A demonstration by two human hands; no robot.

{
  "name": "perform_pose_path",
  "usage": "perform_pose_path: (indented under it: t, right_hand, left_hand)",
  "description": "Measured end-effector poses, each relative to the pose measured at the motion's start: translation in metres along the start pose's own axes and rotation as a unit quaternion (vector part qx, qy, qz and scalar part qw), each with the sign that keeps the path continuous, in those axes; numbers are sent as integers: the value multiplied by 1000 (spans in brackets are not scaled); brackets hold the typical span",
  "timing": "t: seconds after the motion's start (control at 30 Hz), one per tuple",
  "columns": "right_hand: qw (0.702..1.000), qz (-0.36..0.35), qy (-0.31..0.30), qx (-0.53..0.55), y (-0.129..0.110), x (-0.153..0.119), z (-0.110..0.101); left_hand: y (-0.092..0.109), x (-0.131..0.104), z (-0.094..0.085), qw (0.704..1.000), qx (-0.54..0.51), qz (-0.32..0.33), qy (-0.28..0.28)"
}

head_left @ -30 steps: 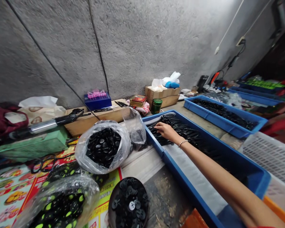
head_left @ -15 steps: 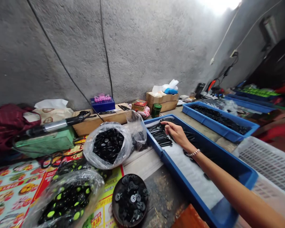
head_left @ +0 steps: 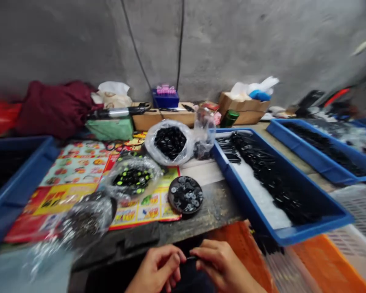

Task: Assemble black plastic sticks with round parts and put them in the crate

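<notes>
Pinching a small dark pc (head_left: 192, 257) in your R hand (head_left: 222, 262), you hold it low, in front of the worktop (head_left: 219, 207), your L hand (head_left: 160, 268) curled just beside it; can't tell thru the blur whether the L fingers grip it too. Beyond your hands sits a round dish (head_left: 185, 211) of blk parts, w/ a clear bag (head_left: 151, 142) of blk pcs behind and a 2nd bag (head_left: 155, 171) of blk-and-green pcs at L. To your R, a long blue tray (head_left: 317, 234) carries slim blk parts (head_left: 271, 175) on a white sheet (head_left: 256, 189).
</notes>
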State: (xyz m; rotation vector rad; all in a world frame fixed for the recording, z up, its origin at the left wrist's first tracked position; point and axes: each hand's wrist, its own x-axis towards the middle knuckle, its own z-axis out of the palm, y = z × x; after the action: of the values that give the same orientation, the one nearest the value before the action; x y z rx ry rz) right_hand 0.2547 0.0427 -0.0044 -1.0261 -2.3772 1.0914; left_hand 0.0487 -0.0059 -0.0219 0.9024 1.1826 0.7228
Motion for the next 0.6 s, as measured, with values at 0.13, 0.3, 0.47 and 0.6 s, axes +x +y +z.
perform_pose_path:
  t: [0.13,0.3,0.47,0.6]
  right_hand:
    - [994,-9,-83,-69,-12,6,17]
    - [984,-25,-135,-116,-24,10,26]
    - [980,-36,-148,-131,-30,25,22]
    - [992,-117,-54,-16,-15,14,9]
  left_hand:
    - [-1,-13,-2,1000,-1,-19,21]
    - [2,-22,-3,997,50,-53,26]
    - [3,-22,-2,995,49,-81,39]
    - [4,-25,-4,994,29,-88,54]
